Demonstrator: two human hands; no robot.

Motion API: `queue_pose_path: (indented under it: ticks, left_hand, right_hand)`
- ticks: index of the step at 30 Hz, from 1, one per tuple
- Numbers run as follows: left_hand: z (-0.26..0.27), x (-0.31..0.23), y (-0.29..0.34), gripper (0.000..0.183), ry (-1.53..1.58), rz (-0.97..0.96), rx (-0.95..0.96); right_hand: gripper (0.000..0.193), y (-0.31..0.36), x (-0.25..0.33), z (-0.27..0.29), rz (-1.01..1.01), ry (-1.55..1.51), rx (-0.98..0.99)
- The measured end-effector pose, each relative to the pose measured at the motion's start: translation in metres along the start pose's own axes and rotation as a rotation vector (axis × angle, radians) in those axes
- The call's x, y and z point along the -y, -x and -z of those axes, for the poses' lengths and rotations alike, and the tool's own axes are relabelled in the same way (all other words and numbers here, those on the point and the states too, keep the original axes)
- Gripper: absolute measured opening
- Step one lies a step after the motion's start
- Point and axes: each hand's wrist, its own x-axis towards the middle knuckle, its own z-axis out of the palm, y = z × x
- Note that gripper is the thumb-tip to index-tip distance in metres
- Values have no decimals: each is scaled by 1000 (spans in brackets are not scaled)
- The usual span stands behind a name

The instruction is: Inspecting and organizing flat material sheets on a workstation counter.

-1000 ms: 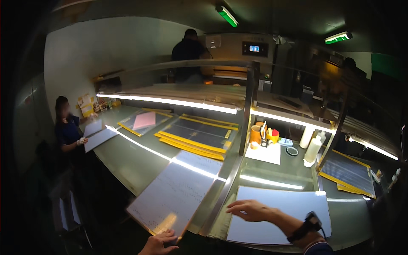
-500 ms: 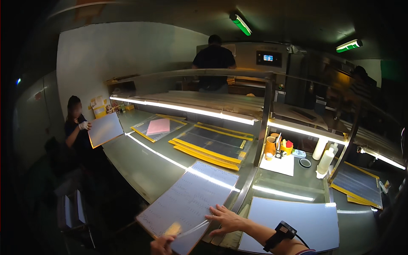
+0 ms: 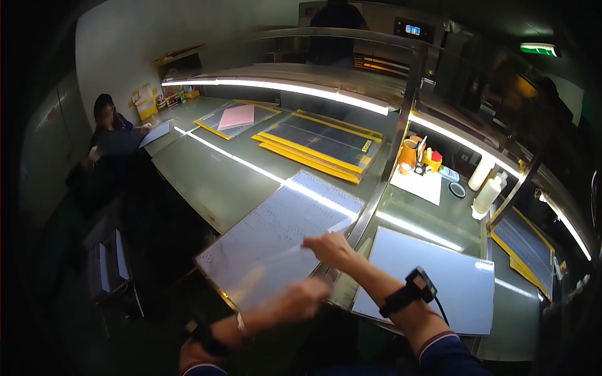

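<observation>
A large pale panel with rows of small dark marks and a thin brownish edge lies on the grey bench before me. Above its right side my right hand has its fingers curled together in a pinch; what they hold, if anything, I cannot make out. A pale, translucent streak runs across the panel beside those fingers. My left hand hangs over the panel's near right edge, its fingers smeared by motion. Right of my right forearm is a second pale panel, plain apart from a small patterned patch at its far right corner.
Yellow-edged dark sheets are stacked farther back, beside a pink sheet. A metal post rises between the panels. Behind the right panel stand an orange pot, a tape roll and a bottle. A co-worker is at far left.
My view has tipped downward. My right hand has gone from spread on the panel to curled fingers above it. My left hand has moved right, from the panel's near corner toward its right edge.
</observation>
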Motion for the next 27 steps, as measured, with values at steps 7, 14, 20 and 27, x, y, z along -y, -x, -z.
queue_pose_path:
  ticks: [7, 14, 20, 27]
  left_hand:
    - [-2, 69, -40, 51, -451, 821, 82]
    - [17, 75, -42, 49, -338, 767, 206]
    - [9, 80, -40, 50, -322, 694, 163]
    - [-3, 80, -35, 47, -389, 696, 10]
  right_hand:
    - [18, -29, 6, 129, 67, -115, -985]
    - [15, 18, -50, 195, -121, -496, -1164]
    - [20, 59, -93, 218, -164, -527, -1374]
    - [19, 87, -116, 220, -176, -645, -1391]
